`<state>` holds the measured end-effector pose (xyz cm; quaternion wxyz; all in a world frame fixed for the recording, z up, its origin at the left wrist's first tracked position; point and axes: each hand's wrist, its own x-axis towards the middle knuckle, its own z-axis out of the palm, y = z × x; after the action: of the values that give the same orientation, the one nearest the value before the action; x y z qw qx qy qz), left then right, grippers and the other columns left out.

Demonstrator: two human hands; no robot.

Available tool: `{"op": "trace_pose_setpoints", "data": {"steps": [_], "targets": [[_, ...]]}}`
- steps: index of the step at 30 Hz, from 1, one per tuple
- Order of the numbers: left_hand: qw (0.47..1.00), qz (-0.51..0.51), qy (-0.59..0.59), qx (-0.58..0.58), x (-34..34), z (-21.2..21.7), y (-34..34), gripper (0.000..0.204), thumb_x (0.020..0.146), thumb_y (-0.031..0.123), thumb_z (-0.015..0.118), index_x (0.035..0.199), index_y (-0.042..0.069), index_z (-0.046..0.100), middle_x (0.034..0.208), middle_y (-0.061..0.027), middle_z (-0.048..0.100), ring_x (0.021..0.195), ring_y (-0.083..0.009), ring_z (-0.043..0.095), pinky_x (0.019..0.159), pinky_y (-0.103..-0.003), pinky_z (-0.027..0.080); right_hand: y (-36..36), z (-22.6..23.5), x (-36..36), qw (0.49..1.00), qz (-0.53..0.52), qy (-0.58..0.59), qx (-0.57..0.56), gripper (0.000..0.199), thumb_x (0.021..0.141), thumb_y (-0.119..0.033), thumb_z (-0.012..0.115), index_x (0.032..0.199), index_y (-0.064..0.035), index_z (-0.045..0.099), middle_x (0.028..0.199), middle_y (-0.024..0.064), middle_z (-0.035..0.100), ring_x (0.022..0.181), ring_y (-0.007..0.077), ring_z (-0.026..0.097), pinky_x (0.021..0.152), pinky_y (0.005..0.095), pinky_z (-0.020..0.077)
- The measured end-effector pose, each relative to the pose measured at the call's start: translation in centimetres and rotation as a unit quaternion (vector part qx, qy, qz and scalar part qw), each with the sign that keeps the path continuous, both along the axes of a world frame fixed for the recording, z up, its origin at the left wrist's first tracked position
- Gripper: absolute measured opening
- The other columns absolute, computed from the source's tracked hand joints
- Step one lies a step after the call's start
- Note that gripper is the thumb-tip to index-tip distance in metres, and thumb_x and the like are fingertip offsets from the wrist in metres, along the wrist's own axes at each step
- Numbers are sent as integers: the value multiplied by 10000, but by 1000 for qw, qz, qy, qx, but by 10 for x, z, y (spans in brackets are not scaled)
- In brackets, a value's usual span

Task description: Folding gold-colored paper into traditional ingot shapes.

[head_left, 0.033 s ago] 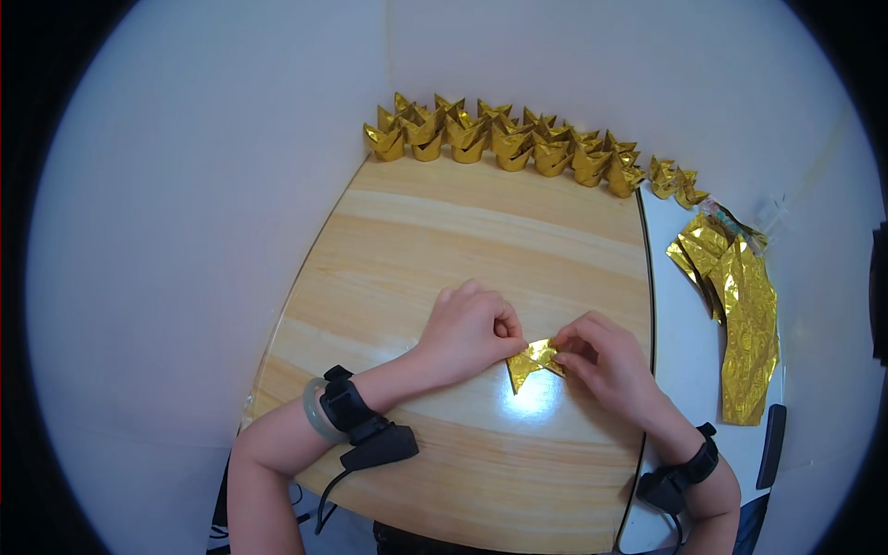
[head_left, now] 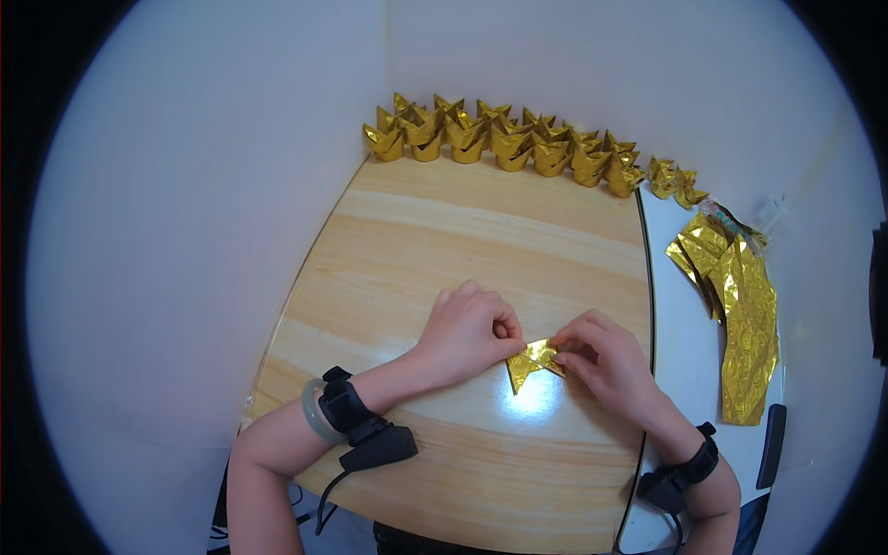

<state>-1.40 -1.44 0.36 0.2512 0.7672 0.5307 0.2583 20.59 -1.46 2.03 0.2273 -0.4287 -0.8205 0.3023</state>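
Observation:
A small piece of folded gold foil paper (head_left: pixel 522 369) is between my hands, low over the wooden tabletop (head_left: pixel 435 268), with pointed corners hanging toward me. My left hand (head_left: pixel 470 330) is closed, its thumb and forefinger pinching the paper's left upper corner. On the other side my right hand (head_left: pixel 606 361) pinches the right end between thumb and fingertips. The fingers cover part of both ends. Whether the paper rests on the table or is slightly lifted, I cannot tell.
Gold foil folded ingots (head_left: pixel 511 148) stand in rows along the back edge, and a few smaller ones (head_left: pixel 675 180) continue rightward. Flat gold foil sheets (head_left: pixel 745 324) lie on the white surface (head_left: pixel 689 370) at right. Black wrist straps (head_left: pixel 347 405) with cables are on both forearms.

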Motion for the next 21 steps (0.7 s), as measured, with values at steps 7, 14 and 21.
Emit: {"op": "trace_pose_setpoints", "data": {"steps": [7, 14, 21], "targets": [[1000, -4, 14, -12, -1, 0, -4, 117, 731, 228, 740, 774, 151, 664, 792, 40, 615, 884, -181, 506, 829, -347, 327, 4, -5, 1, 958, 144, -46, 242, 239, 752, -79, 713, 987, -60, 672, 909, 46, 631, 832, 218, 588, 719, 331, 503], [999, -23, 28, 11, -3, -2, -3, 129, 754, 244, 726, 791, 150, 645, 826, 31, 596, 909, -187, 490, 814, -354, 313, 7, 4, 23, 931, 224, -109, 267, 282, 763, -68, 663, 1045, -66, 673, 1117, 37, 650, 1006, 208, 606, 831, 324, 513], [999, -29, 32, 1, -3, -1, -3, 129, 761, 255, 723, 778, 151, 648, 828, 24, 595, 927, -188, 482, 811, -354, 305, 10, 29, 37, 904, 285, -185, 260, 368, 713, -88, 664, 1080, -62, 653, 1152, 46, 643, 1030, 226, 612, 840, 372, 517]]}}
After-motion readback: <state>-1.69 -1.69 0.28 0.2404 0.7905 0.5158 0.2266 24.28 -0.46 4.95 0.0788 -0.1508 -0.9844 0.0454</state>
